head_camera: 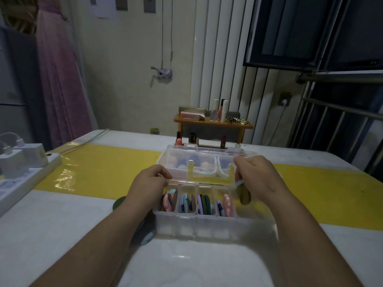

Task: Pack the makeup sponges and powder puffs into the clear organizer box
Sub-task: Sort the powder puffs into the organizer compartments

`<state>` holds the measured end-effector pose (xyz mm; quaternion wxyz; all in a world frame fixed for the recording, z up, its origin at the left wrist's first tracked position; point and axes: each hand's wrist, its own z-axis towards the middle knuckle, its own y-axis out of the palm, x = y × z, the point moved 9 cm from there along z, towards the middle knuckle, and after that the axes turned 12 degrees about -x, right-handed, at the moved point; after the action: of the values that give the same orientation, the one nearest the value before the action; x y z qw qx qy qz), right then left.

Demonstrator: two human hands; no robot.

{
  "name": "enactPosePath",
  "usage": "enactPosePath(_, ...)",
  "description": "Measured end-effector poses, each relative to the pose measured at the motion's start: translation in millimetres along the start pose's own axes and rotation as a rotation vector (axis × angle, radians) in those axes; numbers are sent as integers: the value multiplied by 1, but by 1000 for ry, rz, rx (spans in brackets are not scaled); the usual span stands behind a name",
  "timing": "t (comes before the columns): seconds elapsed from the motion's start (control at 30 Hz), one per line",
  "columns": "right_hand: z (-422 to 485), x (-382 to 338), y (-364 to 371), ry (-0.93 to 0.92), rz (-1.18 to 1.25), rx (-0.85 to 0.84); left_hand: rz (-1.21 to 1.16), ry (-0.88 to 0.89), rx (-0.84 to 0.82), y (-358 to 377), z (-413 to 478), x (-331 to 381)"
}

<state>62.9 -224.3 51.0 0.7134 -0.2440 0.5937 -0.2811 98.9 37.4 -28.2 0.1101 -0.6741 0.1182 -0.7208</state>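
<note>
The white table (196,266), smooth and glossy with a shiny yellow band (103,168) running from its left edge to its right, has open surface along the near edge and to the right of the box. The clear organizer box (207,226), hard see-through plastic, sits mid-table, its front part on the white surface and its rear part on the band. The front part is a row of four narrow compartments. Behind it lies a clear section with rounded wells, hazy through the plastic. A white power strip (24,179) with boxy chargers lies along the left edge. A small wooden shelf (213,123) of bottles stands at the far edge. The left hand (150,183) reaches in over the box's left end, fingers curled, gripping the far rim of the compartment row. The right hand (257,177) is over the right end, knuckles up, pinching an olive-green puff (244,196) that hangs flat and round just beside the rightmost compartment. Flat round powder puffs (204,204) in pink, blue, lilac and green stand on edge in all four compartments. Soft egg-shaped sponges (186,162) fill the rear wells. A dark green puff (119,204) lies on the table just left of the box, partly under the left forearm.
</note>
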Motion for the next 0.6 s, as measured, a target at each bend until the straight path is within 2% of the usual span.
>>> enactPosePath(0.17,-3,6,22,93,-122,-230,8,6,11,0,0,0)
enactPosePath(0.6,-5,19,31,233,-338,-379,40,14,33,1,-1,4)
